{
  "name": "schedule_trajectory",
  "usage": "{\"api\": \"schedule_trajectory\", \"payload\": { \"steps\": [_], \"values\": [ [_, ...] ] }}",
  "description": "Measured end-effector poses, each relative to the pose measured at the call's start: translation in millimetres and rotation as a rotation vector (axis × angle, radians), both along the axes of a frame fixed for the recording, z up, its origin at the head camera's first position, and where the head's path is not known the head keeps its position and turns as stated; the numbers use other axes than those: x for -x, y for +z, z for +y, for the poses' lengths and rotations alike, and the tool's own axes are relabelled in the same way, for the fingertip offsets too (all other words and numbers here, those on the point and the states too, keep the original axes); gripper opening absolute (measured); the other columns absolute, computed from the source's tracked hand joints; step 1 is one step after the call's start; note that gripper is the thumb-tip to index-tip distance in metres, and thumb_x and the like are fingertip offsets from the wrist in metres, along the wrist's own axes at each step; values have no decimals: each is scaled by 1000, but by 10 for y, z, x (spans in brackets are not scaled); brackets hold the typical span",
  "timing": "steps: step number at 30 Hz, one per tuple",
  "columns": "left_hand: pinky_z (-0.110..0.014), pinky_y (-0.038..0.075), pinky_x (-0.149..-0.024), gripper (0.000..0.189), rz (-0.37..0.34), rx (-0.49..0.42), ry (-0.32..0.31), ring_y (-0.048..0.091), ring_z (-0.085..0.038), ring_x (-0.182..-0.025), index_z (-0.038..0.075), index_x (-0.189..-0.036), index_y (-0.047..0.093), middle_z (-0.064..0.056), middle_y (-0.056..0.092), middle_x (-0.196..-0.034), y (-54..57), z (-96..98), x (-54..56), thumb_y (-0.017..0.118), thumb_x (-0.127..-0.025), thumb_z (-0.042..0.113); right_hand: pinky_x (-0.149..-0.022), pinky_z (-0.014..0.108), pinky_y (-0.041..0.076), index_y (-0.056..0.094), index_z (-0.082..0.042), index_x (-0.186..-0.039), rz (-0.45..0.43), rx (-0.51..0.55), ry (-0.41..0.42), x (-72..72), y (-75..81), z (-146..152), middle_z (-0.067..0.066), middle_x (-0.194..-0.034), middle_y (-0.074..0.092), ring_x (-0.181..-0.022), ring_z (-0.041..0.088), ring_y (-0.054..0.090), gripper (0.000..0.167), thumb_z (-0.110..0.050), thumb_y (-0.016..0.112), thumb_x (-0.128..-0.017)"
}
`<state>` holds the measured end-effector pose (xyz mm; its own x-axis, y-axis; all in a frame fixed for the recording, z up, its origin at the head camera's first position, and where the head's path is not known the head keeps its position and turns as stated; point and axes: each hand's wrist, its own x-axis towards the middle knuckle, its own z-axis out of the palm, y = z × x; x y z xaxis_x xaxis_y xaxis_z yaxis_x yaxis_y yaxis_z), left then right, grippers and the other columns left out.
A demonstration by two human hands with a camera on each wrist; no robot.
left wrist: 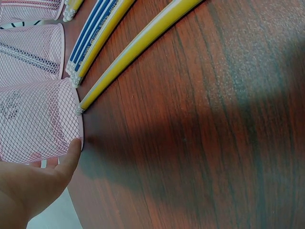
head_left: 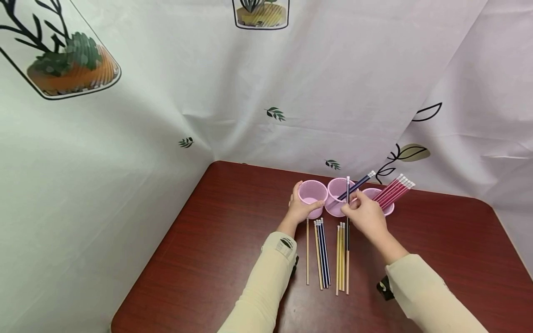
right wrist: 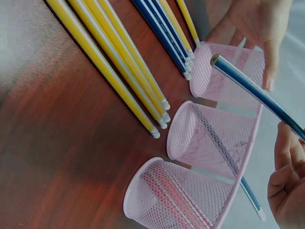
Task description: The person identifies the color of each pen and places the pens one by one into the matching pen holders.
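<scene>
Three pink mesh cups stand in a row. My left hand (head_left: pixel 298 210) grips the left cup (head_left: pixel 312 190), its thumb at the near side of the rim. In the right wrist view, that cup holds no pencils. My right hand (head_left: pixel 366 216) pinches a blue pencil (right wrist: pixel 248 86) near its eraser end, upright by the middle cup (head_left: pixel 332 208) in the head view. Blue pencils (head_left: pixel 361 183) lean inside the middle cup. The right cup (head_left: pixel 389 211), partly hidden behind my right hand, holds several pink-red pencils (head_left: pixel 393 190) with white erasers.
On the dark red wooden table (head_left: pixel 208 259), a single yellow pencil (head_left: pixel 307 254) lies before the left cup. Beside it are several blue pencils (head_left: pixel 325 254) with yellow (head_left: pixel 318 259), then more yellow pencils (head_left: pixel 339 263). A patterned white cloth (head_left: pixel 250 92) hangs behind the table.
</scene>
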<state>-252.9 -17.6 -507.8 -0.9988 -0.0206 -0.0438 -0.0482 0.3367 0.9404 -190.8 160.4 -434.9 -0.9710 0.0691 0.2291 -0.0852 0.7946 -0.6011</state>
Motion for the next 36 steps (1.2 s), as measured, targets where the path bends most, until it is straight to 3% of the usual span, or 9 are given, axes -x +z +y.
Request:
{"api": "schedule_trajectory", "payload": {
  "steps": [5,10,16,21,31,36],
  "values": [
    [-48,34,-95,95,0,1,-2,34,-35,-122,30,-141,27,-15,38,-136,0,-1,2,84,-65,31,-56,32,38,54,-8,-83,18,62,-16,23,43,26,2,-69,61,-63,19,53,15,-19,62,-76],
    [-48,34,-95,95,8,2,-2,34,-35,-121,29,-141,28,-14,38,-136,-4,3,3,84,-65,30,-56,26,41,52,-6,-83,-2,181,-34,49,83,47,2,-65,59,-54,14,59,12,-14,60,-80],
    [-49,34,-95,94,15,-5,-2,34,-36,-121,29,-141,28,-15,38,-136,-11,4,5,84,-65,30,-51,18,38,55,-3,-82,14,247,-62,80,141,80,-1,-60,59,-47,2,52,11,-13,57,-83],
    [-49,34,-95,94,7,-3,-4,34,-35,-121,30,-141,28,-15,38,-136,-6,1,0,84,-66,30,-45,18,38,55,-2,-83,11,312,-53,113,192,117,3,-59,62,-44,2,56,15,-16,56,-88],
    [-49,34,-95,94,-5,-5,-2,34,-35,-122,30,-141,28,-15,38,-136,-3,-1,3,84,-66,30,-49,15,43,46,-4,-89,55,477,-94,200,371,249,-18,-59,55,-47,0,57,11,-9,54,-84],
    [-49,34,-95,95,-10,1,-3,34,-34,-122,31,-141,27,-14,38,-136,-1,-1,6,84,-66,31,-48,14,44,44,-10,-89,92,561,-108,271,476,326,-18,-60,57,-50,0,60,7,-9,51,-86]
  ]
}}
